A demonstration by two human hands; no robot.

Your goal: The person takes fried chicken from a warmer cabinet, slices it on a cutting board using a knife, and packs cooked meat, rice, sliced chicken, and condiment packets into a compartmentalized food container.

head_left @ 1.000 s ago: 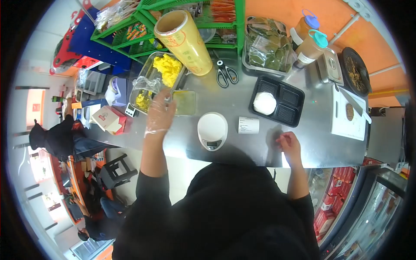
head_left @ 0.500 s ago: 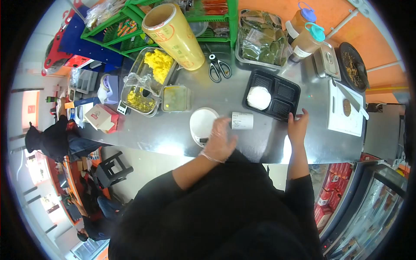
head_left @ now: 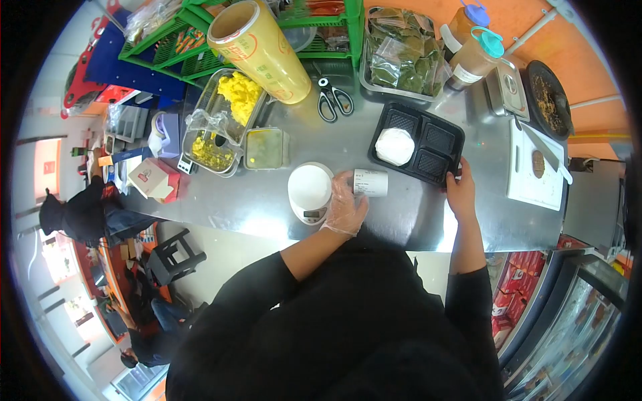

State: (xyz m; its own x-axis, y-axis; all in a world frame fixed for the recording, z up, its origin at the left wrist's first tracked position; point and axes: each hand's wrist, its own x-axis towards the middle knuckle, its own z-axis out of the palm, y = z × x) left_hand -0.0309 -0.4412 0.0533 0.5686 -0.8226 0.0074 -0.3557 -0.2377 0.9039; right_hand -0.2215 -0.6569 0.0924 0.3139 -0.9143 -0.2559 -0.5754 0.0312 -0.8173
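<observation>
Black rectangular compartmented plastic tray (head_left: 439,138) ahead of hands, long axis left-right, right end slanting nearer. Right hand (head_left: 461,195) nearer, pinching its near-right corner. Clear-gloved left hand (head_left: 344,208) at left edge of white printed paper slip (head_left: 372,183); cannot tell if gripping.

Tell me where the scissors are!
In the head view, the scissors lie on the metal table near the top middle, between the yellow roll and the tray of green leaves.

We note one head-worn camera, looking forward and steeply down from above the wearer's torso, taking in the whole counter (head_left: 261,200) widely.
</observation>
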